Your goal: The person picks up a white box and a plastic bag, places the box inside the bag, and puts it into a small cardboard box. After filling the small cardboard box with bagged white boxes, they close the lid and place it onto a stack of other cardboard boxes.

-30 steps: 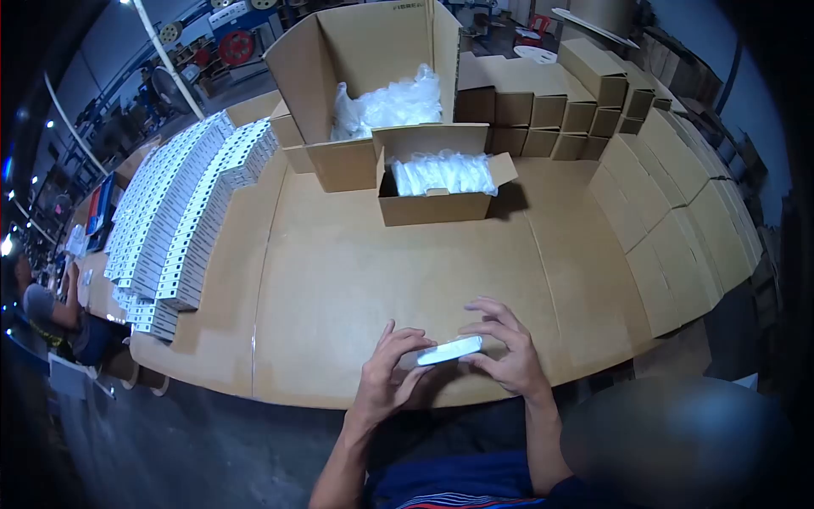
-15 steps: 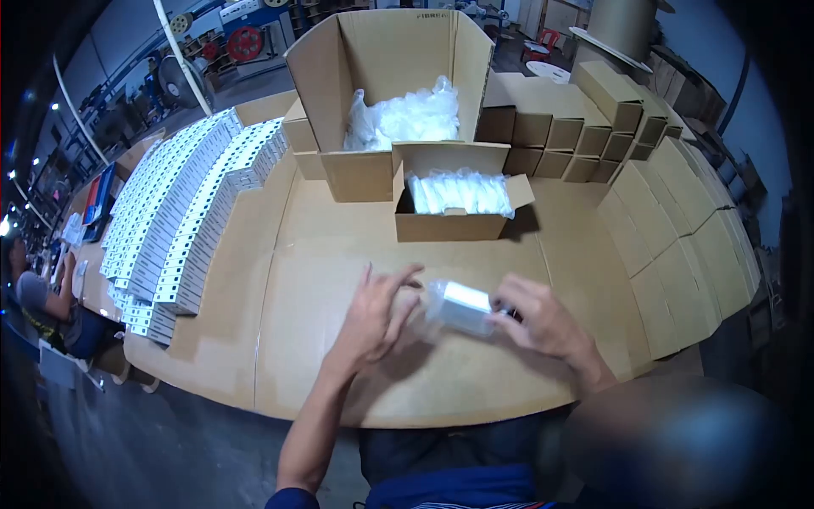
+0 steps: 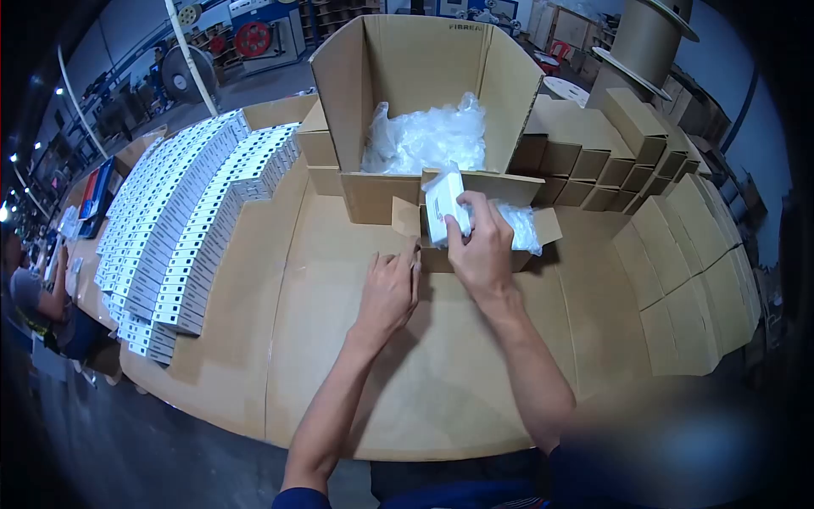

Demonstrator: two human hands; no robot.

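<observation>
The right hand (image 3: 483, 250) grips a white, flat rectangular box in a clear plastic wrapper (image 3: 443, 208), thumb on the near face and fingers along its edge. The box is tilted above the left part of a small, open brown cardboard carton (image 3: 438, 261), which already holds clear-wrapped packets (image 3: 521, 227).

With that carton as the clock's centre, the left hand (image 3: 388, 293) lies at seven o'clock, fingers bent, fingertips at the near left corner; whether they pinch the cardboard, I cannot tell. A large, open brown cardboard carton (image 3: 424, 59) of crumpled clear plastic bags (image 3: 432, 136) stands just behind at eleven. Stacked white rectangular boxes (image 3: 178, 220) fill nine o'clock; closed brown cardboard cartons (image 3: 687, 254) are piled at three to four.
</observation>
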